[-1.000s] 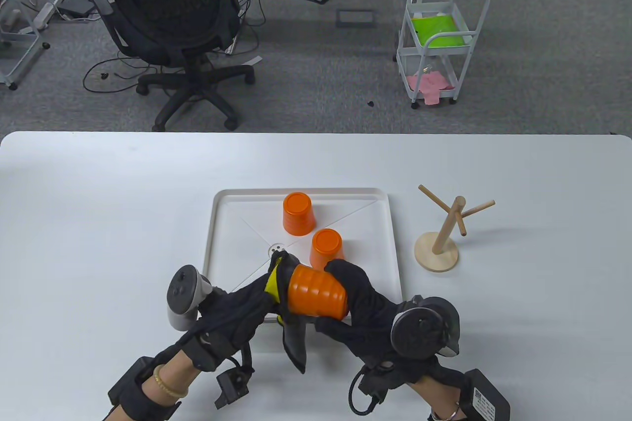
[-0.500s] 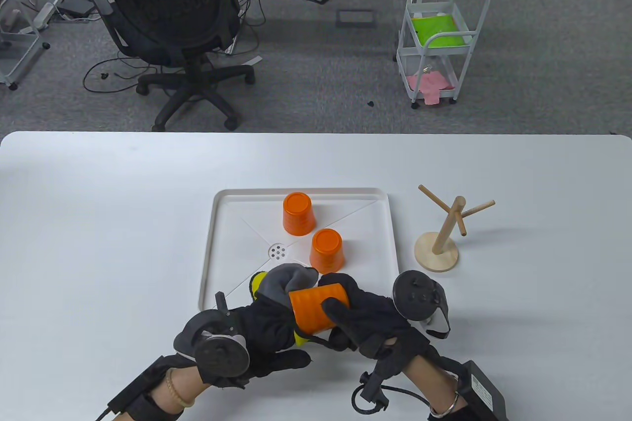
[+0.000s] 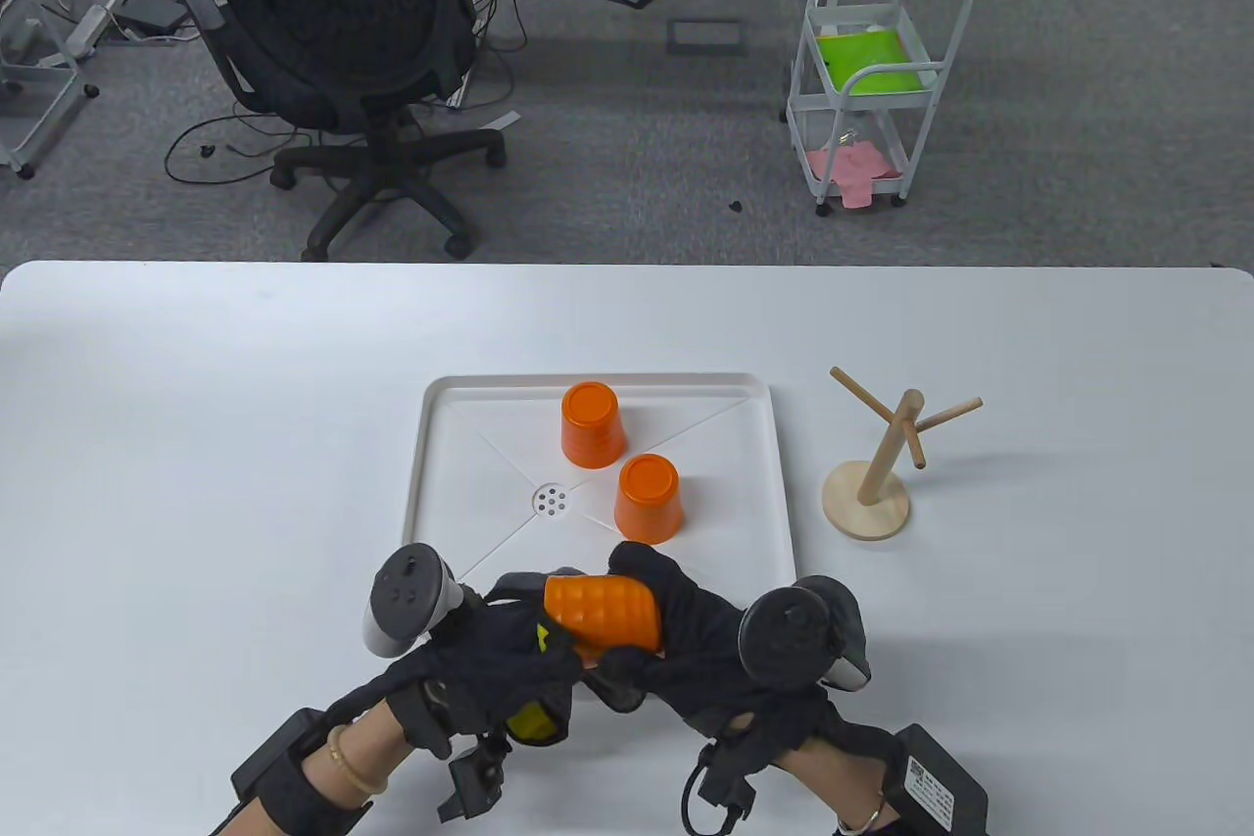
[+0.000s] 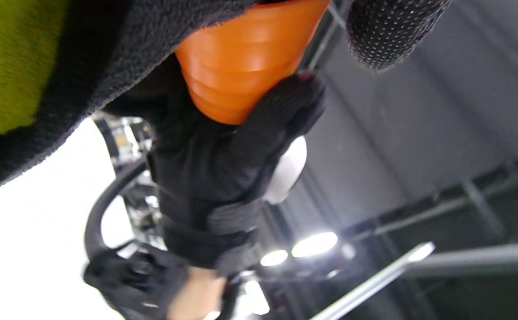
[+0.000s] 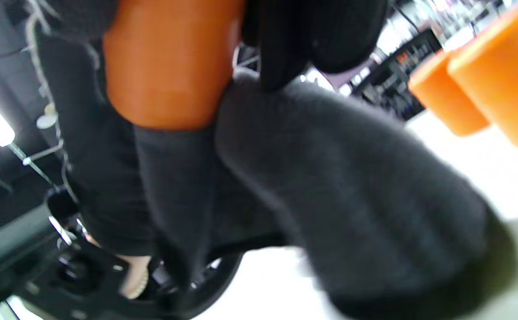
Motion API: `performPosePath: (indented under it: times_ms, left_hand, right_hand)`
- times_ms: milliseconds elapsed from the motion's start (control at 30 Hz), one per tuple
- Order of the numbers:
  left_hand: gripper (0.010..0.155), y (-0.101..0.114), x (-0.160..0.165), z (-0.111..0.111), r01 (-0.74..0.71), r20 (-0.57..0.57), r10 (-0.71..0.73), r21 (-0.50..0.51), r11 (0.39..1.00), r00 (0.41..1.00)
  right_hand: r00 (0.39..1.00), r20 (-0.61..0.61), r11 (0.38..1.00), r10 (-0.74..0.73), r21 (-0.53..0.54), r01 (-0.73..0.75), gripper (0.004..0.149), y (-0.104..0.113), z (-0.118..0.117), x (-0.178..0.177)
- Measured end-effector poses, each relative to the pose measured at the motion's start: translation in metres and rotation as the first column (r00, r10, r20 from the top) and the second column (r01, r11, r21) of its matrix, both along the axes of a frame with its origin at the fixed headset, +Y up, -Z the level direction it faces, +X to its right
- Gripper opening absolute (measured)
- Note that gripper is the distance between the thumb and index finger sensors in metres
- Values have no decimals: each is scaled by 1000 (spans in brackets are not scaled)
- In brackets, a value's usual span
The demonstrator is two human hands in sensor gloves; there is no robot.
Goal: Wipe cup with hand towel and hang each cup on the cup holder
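An orange ribbed cup (image 3: 602,613) lies on its side between both hands, just above the tray's front edge. My right hand (image 3: 676,625) grips it from the right, fingers curled over its base end. My left hand (image 3: 509,655) holds the dark grey and yellow hand towel (image 3: 534,723) bunched against the cup's open end; the cup's mouth is hidden. Close up, the cup (image 4: 241,62) shows against the towel (image 4: 41,89), and the cup (image 5: 170,62) shows beside the towel (image 5: 352,186). Two more orange cups (image 3: 592,425) (image 3: 648,498) stand upside down on the white tray (image 3: 431,483). The wooden cup holder (image 3: 882,464) stands bare to the right.
A black office chair (image 3: 333,42) and a white trolley (image 3: 872,81) stand on the floor beyond the table's far edge. The tray has a small drain (image 3: 552,501) near its middle.
Both hands rolled the cup back and forth against the towel and drew it toward the table's front edge. The left hand turned over, its tracker now on top again.
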State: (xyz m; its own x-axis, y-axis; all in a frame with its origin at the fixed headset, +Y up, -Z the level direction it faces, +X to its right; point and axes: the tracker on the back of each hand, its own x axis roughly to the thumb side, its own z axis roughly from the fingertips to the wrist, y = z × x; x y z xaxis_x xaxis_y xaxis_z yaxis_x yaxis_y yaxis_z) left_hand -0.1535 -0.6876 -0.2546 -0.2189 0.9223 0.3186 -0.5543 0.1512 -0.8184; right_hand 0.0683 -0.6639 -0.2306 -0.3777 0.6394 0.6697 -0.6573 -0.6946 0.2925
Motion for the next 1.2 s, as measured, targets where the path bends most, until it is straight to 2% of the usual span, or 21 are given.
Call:
performPosePath:
  times_ms: [100,200,267,367,433,500,633,700,767,833,900,1067,1167,1200]
  left_hand:
    - [62,-4,-1,-4,-53,34,57,-110,992,998]
    - [61,-6,-2,-7,-102,75,120,-204,974,990]
    - [61,-6,-5,-10,-122,84,145,-231,965,986]
    - [61,-3,-14,-16,-138,45,151,-208,968,988]
    - [61,0,-20,-19,-149,-6,150,-180,972,989]
    - [58,4,-28,-21,-179,-60,172,-152,972,983]
    - [55,13,-40,-21,-212,-154,202,-52,976,967]
    - [55,19,-43,-18,-161,-213,171,66,985,962]
    - [55,25,-43,-12,-57,-266,115,214,975,957]
    - [54,31,-41,-6,84,-321,43,373,924,946]
    - [54,34,-36,2,224,-378,-25,492,841,926]
    - [54,31,-20,15,301,-356,-95,583,755,930]
    - [57,29,-8,25,397,-377,-174,666,632,910]
    - [58,29,-3,30,439,-400,-201,697,567,894]
  right_hand:
    - [994,57,981,94,164,-102,75,10,8,0]
    - [977,99,899,188,384,-212,74,19,16,0]
    - [969,128,847,211,471,-247,75,23,21,1]
    - [968,134,814,212,524,-251,77,29,23,6]
    - [973,139,832,186,504,-231,77,32,20,12]
    - [985,125,878,117,450,-162,77,34,13,20]
    - [993,84,973,-89,222,68,78,31,-1,31]
    - [976,70,978,-205,37,203,80,25,-10,34]
    - [958,76,950,-278,-126,286,81,18,-17,35]
    - [943,119,905,-312,-266,333,82,10,-22,36]
    - [939,96,854,-330,-393,340,82,2,-27,34]
    - [944,63,801,-325,-512,310,84,-10,-31,29]
    - [964,23,805,-264,-546,234,86,-13,-27,23]
    - [971,22,807,-238,-551,210,87,-13,-25,20]
